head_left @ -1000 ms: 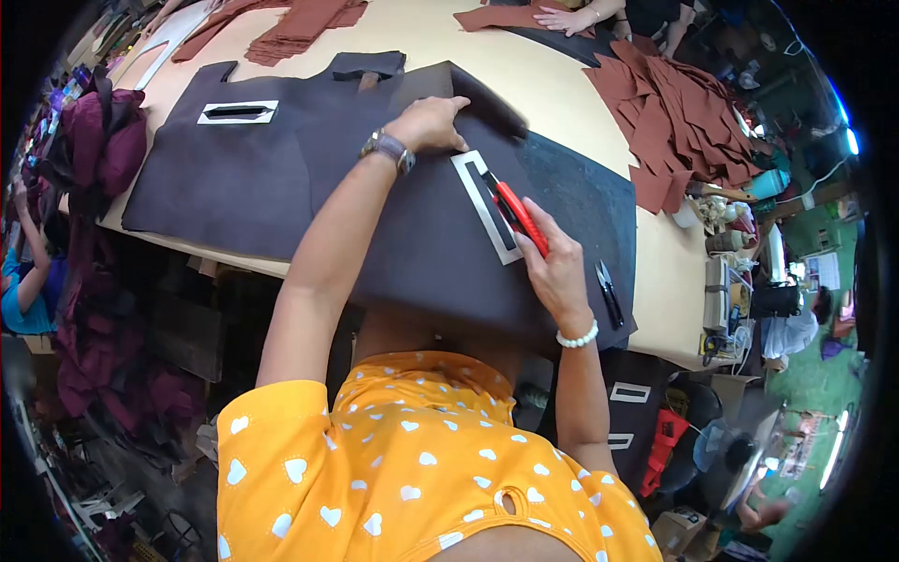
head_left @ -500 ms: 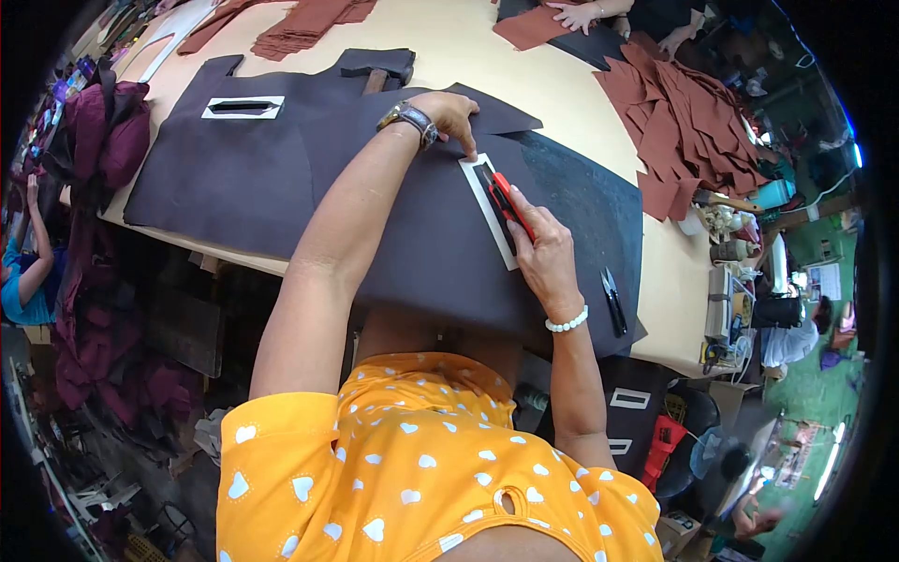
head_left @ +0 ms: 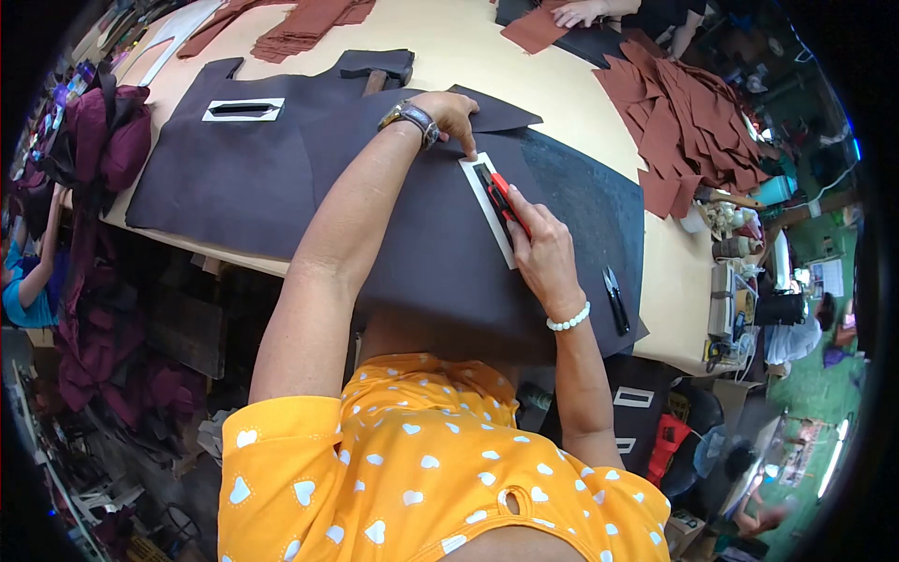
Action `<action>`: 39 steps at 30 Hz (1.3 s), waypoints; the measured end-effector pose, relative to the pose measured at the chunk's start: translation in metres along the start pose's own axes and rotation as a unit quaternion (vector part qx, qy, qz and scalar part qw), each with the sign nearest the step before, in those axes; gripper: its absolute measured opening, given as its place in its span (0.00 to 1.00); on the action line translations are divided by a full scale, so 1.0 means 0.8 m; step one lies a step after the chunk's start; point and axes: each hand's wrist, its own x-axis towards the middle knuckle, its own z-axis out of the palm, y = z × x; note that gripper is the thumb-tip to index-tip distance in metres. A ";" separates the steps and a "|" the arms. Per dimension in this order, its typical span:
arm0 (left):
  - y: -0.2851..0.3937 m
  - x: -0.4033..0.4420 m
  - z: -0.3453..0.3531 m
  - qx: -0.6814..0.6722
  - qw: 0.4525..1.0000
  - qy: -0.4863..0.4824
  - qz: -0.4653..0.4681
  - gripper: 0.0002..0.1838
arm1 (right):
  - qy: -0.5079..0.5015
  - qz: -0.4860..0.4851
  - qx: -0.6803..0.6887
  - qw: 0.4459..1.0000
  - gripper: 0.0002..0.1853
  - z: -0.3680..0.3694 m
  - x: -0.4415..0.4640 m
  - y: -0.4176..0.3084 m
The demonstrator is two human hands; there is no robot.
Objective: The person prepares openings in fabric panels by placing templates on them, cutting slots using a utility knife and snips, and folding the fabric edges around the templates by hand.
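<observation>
My right hand (head_left: 546,251) is closed around a red and black utility knife (head_left: 503,199). The knife's tip is over the dark slot of a narrow white rectangular frame (head_left: 499,228), near its far end. This frame lies on a dark brown fabric panel (head_left: 421,244). My left hand (head_left: 448,114) reaches across the panel with fingers apart, one fingertip pressing at the frame's far end; it holds nothing. To the right, black-handled thread snips (head_left: 615,302) rest on a dark board (head_left: 590,201). A second white frame (head_left: 243,110) sits on the panel at far left.
Rust-brown cut pieces (head_left: 670,112) are heaped at the table's right, with more rust pieces (head_left: 304,30) at the back. A co-worker's hand (head_left: 582,13) touches a rust piece at the top. Maroon fabric (head_left: 94,309) hangs at left; spools and tools (head_left: 730,248) crowd the right edge.
My right hand and the utility knife have shifted very slightly; my left hand stays put. The co-worker's hand at the top and the rust piece under it have moved a little right.
</observation>
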 end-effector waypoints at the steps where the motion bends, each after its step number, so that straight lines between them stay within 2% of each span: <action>1: 0.000 0.001 0.000 0.009 1.000 -0.001 0.001 0.55 | -0.008 0.002 -0.020 1.000 0.20 -0.002 0.002 -0.004; 5: -0.002 0.002 0.000 0.027 1.000 -0.002 0.007 0.56 | -0.070 -0.020 -0.138 0.988 0.19 -0.023 0.027 -0.020; 9: -0.003 0.005 0.003 0.015 1.000 0.005 0.011 0.57 | -0.170 -0.017 -0.177 0.969 0.14 -0.041 0.070 -0.035; 11: -0.003 0.006 0.001 0.032 0.999 -0.007 0.005 0.58 | -0.172 -0.034 -0.191 0.966 0.11 -0.044 0.076 -0.042; 19: 0.005 0.013 0.000 0.080 0.997 -0.012 -0.002 0.58 | -0.198 -0.038 -0.208 0.957 0.11 -0.050 0.074 -0.051; 23: 0.003 0.015 0.001 0.082 0.997 -0.007 -0.002 0.58 | -0.197 -0.047 -0.226 0.953 0.14 -0.051 0.062 -0.043; 29: 0.001 0.017 0.002 0.076 0.997 -0.006 -0.006 0.57 | -0.191 -0.021 -0.184 0.964 0.18 -0.065 0.035 -0.043; 39: 0.007 0.008 0.000 0.069 0.998 -0.009 -0.011 0.59 | -0.167 -0.023 -0.220 0.961 0.23 -0.076 -0.018 -0.038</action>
